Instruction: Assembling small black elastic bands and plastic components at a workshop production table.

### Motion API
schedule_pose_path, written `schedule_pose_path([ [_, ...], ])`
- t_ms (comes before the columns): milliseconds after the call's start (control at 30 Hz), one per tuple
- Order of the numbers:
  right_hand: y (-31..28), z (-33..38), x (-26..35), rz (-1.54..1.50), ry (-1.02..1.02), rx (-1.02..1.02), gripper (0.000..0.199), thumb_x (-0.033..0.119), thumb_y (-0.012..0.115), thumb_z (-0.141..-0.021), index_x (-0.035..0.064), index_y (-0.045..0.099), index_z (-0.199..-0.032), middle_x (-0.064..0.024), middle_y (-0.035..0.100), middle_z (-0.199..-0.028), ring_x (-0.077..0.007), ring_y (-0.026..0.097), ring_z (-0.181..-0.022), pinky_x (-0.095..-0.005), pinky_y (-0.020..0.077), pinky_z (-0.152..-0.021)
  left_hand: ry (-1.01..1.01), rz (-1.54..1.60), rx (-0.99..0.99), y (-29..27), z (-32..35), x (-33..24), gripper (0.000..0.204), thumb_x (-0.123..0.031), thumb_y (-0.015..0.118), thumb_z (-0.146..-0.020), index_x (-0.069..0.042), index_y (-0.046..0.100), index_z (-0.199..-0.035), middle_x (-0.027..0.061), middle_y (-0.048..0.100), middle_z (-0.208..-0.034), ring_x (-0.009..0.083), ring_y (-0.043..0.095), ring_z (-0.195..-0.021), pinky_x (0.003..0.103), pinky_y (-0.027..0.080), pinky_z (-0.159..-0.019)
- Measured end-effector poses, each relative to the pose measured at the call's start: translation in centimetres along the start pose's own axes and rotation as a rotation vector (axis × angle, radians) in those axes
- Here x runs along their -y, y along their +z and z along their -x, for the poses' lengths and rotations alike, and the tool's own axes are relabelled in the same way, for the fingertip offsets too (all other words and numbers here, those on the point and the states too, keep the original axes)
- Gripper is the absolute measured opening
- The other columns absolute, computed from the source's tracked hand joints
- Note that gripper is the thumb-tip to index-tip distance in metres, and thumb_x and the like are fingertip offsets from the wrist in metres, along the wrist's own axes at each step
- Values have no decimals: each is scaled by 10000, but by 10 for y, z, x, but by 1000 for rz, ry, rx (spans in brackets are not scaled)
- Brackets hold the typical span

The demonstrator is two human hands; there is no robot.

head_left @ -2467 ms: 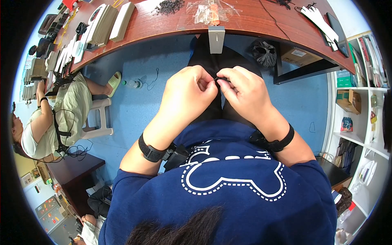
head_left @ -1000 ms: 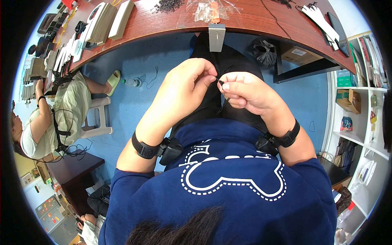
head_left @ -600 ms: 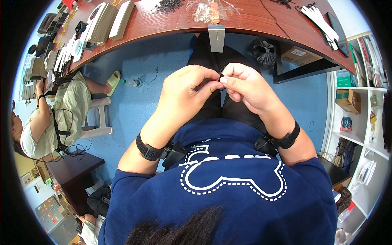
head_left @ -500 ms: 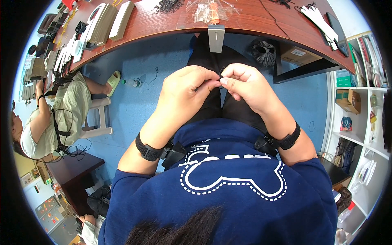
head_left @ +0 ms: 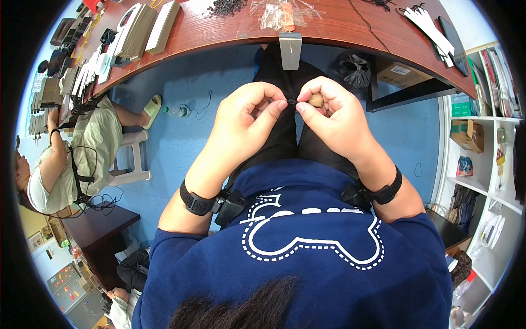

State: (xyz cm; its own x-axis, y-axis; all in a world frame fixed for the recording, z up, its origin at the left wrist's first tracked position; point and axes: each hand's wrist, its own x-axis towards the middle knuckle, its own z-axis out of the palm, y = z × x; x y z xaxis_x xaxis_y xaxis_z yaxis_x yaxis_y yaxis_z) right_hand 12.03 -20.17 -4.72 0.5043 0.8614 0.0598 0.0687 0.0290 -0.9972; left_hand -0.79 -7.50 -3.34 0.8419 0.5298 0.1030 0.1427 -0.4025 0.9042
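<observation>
My left hand (head_left: 249, 115) and my right hand (head_left: 339, 118) are raised above my lap, thumbs and forefingers pinched toward each other. Between the two sets of fingertips is a small black piece (head_left: 292, 102), thin and too small to name for sure. Both pinches meet it, one from each side. Among the curled fingers of my right hand shows a small rounded tan thing (head_left: 316, 100); I cannot tell if it is held or covers a fingertip. Just beyond my hands, a grey metal block (head_left: 290, 52) juts from the table's near edge.
On the reddish-brown table (head_left: 230, 27) lie a heap of small black pieces (head_left: 226, 7), clear plastic with an orange item (head_left: 286, 16), stacked flat boards (head_left: 137, 33) and white strips (head_left: 430, 30). A person (head_left: 82, 159) works at the left. Shelves (head_left: 487, 148) stand at the right.
My hands have drawn slightly apart, and the fingertips that were close together now show a gap with the black piece in it. The tan thing in my right hand has come into sight.
</observation>
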Motion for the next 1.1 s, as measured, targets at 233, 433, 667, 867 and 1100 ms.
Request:
schedule_pose_path([
  [233, 0, 0, -4, -34, 58, -5, 46, 57, 632, -788, 44, 596, -812, 82, 447, -618, 5, 349, -550, -166, 292, -492, -8, 40, 68, -2, 0, 2, 31, -52, 593, -850, -26, 579, -858, -4, 568, -783, 59, 536, -688, 195, 442, -612],
  [433, -1, -5, -8, -198, 155, 46, 63, 62, 635, -795, 24, 611, -840, 87, 460, -627, 7, 353, -544, -168, 291, -480, -108, 323, 67, 7, 0, 0, 119, -28, 597, -850, -16, 574, -966, -1, 579, -811, 60, 551, -739, 189, 451, -667],
  [667, -2, -4, -16, -260, 120, 68, 54, 74, 612, -840, 37, 594, -876, 64, 514, -693, 9, 401, -558, -156, 303, -484, -146, 360, 91, 5, 0, 3, 270, 42, 611, -811, -17, 557, -1069, 9, 596, -828, 65, 567, -771, 190, 452, -707],
  [867, -3, -5, -4, -554, 369, 159, 98, 132, 578, -877, 35, 594, -880, 60, 498, -652, 5, 374, -496, -158, 260, -422, -93, 382, -75, 14, 1, 1, 243, 52, 608, -802, -15, 557, -1031, 25, 611, -804, 73, 576, -756, 197, 456, -701],
  [1100, -7, -6, -8, -665, 478, 192, 98, 118, 585, -867, 31, 585, -912, 38, 511, -705, 5, 334, -444, -162, 218, -383, -93, 329, -84, 17, 2, 5, 219, 33, 611, -815, -6, 568, -1026, 46, 636, -849, 94, 602, -790, 216, 479, -727],
])
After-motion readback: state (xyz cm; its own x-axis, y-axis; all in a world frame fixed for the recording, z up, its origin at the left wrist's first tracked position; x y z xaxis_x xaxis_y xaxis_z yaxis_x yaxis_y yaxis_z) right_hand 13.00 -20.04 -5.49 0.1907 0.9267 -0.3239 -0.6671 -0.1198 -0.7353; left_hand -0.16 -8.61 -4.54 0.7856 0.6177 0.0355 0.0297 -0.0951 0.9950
